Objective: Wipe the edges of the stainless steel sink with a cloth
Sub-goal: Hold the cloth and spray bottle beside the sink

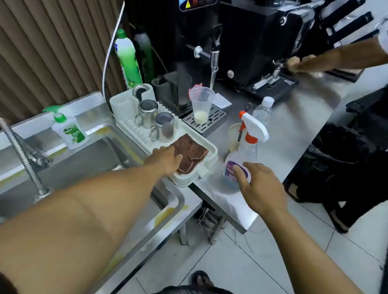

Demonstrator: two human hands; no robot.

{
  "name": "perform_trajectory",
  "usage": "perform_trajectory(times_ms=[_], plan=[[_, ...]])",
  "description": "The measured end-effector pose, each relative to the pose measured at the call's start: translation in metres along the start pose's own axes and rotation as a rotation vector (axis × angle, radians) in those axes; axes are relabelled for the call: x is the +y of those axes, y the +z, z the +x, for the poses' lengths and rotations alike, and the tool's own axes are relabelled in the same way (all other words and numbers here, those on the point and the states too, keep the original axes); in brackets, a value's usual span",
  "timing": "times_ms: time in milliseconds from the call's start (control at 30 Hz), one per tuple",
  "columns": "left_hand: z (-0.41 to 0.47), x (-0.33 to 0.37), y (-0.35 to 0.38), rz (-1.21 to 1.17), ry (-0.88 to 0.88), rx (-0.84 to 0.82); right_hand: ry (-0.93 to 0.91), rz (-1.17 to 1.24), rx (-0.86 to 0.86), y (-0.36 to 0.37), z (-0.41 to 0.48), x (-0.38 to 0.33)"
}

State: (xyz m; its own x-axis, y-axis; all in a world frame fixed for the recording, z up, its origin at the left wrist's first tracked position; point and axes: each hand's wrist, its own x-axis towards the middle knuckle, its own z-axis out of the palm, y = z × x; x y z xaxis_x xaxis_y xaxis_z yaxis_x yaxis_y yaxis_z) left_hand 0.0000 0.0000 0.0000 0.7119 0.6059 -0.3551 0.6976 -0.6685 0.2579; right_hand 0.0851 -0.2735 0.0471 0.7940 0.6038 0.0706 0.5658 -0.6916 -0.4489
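A folded brown cloth (pixel 191 154) lies at the near end of a white dish rack (pixel 207 168) on the right side of the stainless steel sink (pixel 173 205). My left hand (pixel 165 159) rests on the cloth's left edge, fingers curled onto it. My right hand (pixel 258 187) reaches a clear spray bottle (pixel 245 159) with a white and orange trigger; its fingers touch the bottle's lower part but are not wrapped around it.
Two steel mugs (pixel 154 121) stand in the rack. A hand-wash bottle (pixel 69 130) and a flexible tap (pixel 22 157) stand on the sink rim. A plastic cup (pixel 201 106), a water bottle (pixel 263 110) and coffee machines occupy the counter. Another person's arm (pixel 332 56) reaches in at right.
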Motion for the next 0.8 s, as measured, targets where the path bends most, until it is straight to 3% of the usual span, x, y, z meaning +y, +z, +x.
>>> perform_trajectory(times_ms=[100,233,433,600,800], plan=[[0.018,0.001,0.0,-0.04,-0.07,0.063,0.111,0.036,0.16,-0.001,0.012,0.015],[0.04,0.001,0.005,-0.013,-0.158,0.047,0.182,0.245,0.196,-0.004,0.037,0.021],[0.064,0.004,0.007,0.03,-0.245,0.052,0.135,0.673,0.063,-0.011,0.078,0.02],[0.074,0.008,0.009,-0.046,-0.246,0.065,0.064,0.885,-0.05,-0.004,0.096,0.019],[0.072,0.01,0.005,-0.484,-0.13,0.07,-0.04,0.911,-0.126,-0.01,0.111,0.017]])
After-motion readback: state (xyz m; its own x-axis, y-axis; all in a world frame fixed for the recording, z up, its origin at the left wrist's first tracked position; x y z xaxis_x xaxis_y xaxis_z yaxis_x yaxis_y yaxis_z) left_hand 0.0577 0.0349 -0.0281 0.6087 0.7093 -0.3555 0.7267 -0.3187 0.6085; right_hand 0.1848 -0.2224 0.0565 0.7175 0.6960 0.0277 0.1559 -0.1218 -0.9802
